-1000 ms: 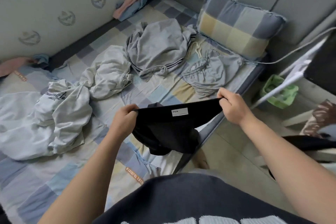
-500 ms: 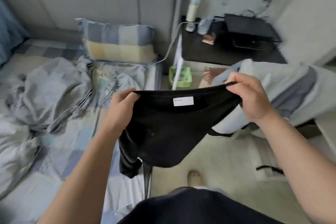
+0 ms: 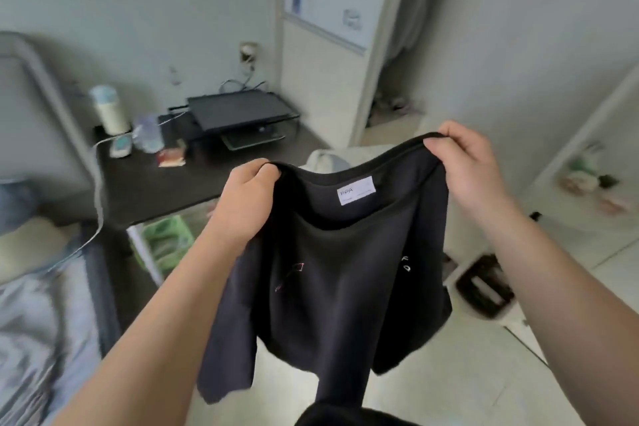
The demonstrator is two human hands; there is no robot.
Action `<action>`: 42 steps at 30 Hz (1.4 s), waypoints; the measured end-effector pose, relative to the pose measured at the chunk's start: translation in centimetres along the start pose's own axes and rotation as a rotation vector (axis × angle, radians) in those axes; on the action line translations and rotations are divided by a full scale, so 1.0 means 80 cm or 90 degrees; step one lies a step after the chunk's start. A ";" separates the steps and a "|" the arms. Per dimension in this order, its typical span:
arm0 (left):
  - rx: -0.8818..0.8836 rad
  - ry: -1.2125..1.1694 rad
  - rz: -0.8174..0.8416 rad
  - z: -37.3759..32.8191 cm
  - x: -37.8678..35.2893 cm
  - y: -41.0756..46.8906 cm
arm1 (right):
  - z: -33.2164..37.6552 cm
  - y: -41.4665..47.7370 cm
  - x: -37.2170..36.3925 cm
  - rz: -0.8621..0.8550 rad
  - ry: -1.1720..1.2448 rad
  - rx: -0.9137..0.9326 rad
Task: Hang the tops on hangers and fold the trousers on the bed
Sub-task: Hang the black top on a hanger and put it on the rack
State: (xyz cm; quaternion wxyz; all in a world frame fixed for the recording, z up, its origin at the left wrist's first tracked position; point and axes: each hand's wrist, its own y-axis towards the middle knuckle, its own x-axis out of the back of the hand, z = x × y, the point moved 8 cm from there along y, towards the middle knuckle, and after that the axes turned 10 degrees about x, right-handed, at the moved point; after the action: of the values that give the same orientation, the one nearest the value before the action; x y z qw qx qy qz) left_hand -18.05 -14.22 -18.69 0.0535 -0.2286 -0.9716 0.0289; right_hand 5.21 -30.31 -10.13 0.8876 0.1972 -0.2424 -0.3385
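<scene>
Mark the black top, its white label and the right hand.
black top (image 3: 339,287): head view, middle of the hanging cloth.
white label (image 3: 356,190): head view, centre of the tag.
right hand (image 3: 473,168): head view, middle of the hand.

Pale grey walls (image 3: 138,10) enclose a room with a pale tiled floor (image 3: 449,377). A dark surface (image 3: 166,194) stands against the far wall, beside the bed (image 3: 31,328) and its grey padded headboard (image 3: 27,107), with a green basket (image 3: 166,245) beneath. A white panelled door (image 3: 328,28) rises behind it, and white shelving (image 3: 587,162) lines the right side. The light is soft and even.
</scene>
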 end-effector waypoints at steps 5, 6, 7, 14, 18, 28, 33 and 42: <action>0.021 -0.041 0.120 -0.087 -0.162 0.114 | -0.033 0.116 0.116 -0.091 -0.108 0.032; 0.019 -0.048 0.137 -0.107 -0.190 0.135 | -0.035 0.140 0.137 -0.101 -0.136 0.037; 0.013 -0.056 0.148 -0.129 -0.216 0.156 | -0.036 0.164 0.157 -0.110 -0.162 0.042; -0.068 -0.123 0.222 -0.286 -0.357 0.289 | -0.028 0.313 0.267 -0.203 -0.277 0.069; -0.111 -0.140 0.292 -0.378 -0.424 0.354 | -0.009 0.388 0.321 -0.271 -0.340 0.074; -0.187 -0.153 0.417 -0.571 -0.552 0.475 | 0.026 0.543 0.428 -0.374 -0.579 -0.023; -0.197 -0.202 0.474 -0.655 -0.607 0.499 | 0.046 0.597 0.476 -0.375 -0.735 -0.122; -0.205 -0.226 0.555 -0.720 -0.687 0.491 | 0.107 0.676 0.517 -0.354 -1.260 -0.086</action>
State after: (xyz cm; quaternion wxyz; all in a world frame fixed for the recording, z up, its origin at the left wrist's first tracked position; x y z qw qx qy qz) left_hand 54.94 -1.85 30.37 -0.1658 -0.6108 -0.7716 -0.0638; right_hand 54.68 -23.22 36.85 0.1904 -0.1710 -0.7911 -0.5556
